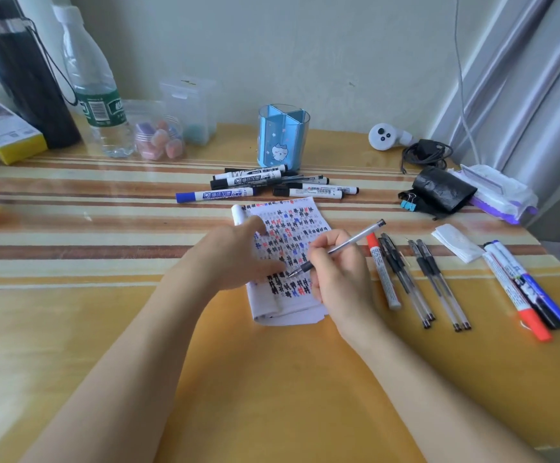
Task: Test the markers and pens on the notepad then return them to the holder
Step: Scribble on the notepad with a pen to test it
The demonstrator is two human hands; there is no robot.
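Fingers point(326, 246) of your right hand point(340, 279) are curled round a clear gel pen point(348, 243), and its tip touches the notepad point(305, 215) near the lower rows of marks. Your left hand point(238, 259) lies on the left part of the page with relaxed fingers and presses it flat; it grips nothing.

Small black, blue and red marks already cover almost the whole page, so I judge that the testing is well advanced. One pile of markers point(271, 183) lies just in front of the holder point(284, 135), with a blue marker point(216, 195) beside it. To your right, a red-capped marker point(383, 272) and four gel pens point(429, 282) lie in a row. Three more markers point(525, 289) lie further right. From this view I cannot tell which group is tested and which is waiting.

As for the containers, the holder stands upright at the back of the table point(271, 379). Its compartments seem empty, though the angle is low. The returning step, in my judgement, is not begun. A small jar point(160, 138) to the left holds pink and purple pieces, and a clear plastic box point(190, 105) stands behind it.
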